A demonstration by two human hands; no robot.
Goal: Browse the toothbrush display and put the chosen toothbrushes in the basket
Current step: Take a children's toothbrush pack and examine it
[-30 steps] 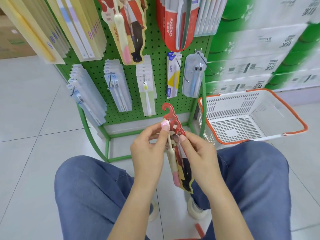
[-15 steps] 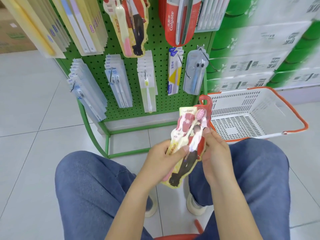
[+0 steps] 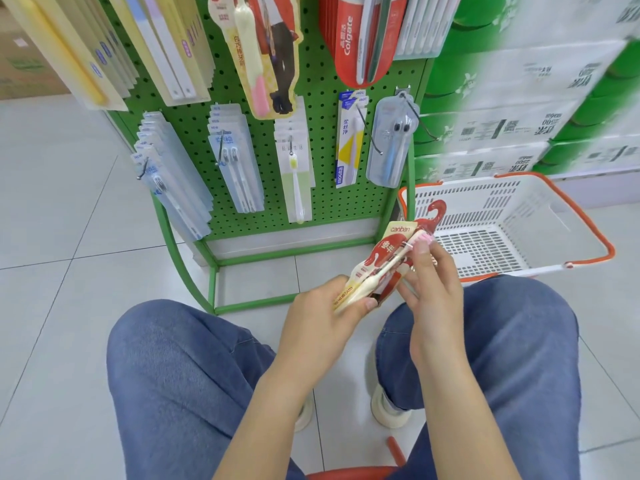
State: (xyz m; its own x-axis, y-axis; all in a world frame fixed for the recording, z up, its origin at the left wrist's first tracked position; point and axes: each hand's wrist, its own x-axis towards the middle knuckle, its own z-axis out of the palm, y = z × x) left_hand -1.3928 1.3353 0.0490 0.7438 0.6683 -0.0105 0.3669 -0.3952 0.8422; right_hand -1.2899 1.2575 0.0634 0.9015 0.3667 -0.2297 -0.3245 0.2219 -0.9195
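Note:
A red and cream toothbrush pack (image 3: 388, 258) with a red hook top lies tilted between my hands, above my knees. My left hand (image 3: 322, 327) grips its lower end, thumb over the card. My right hand (image 3: 429, 285) pinches the upper part near the pink brush head. The white basket (image 3: 540, 192) with an orange rim and handle stands on the floor just right of the pack, and nothing shows inside it. The green pegboard display (image 3: 322, 109) hangs with several toothbrush packs in front of me.
A matching figure-shaped pack (image 3: 259, 53) and red Colgate packs (image 3: 349, 39) hang on the upper pegs. Stacked green and white cartons (image 3: 519, 98) fill the right. The rack's green frame (image 3: 214, 282) stands on grey floor tiles. A red stool edge (image 3: 349, 472) shows below.
The pack has turned from edge-on to face-up and moved right toward the basket. My left hand has slid down to its lower end.

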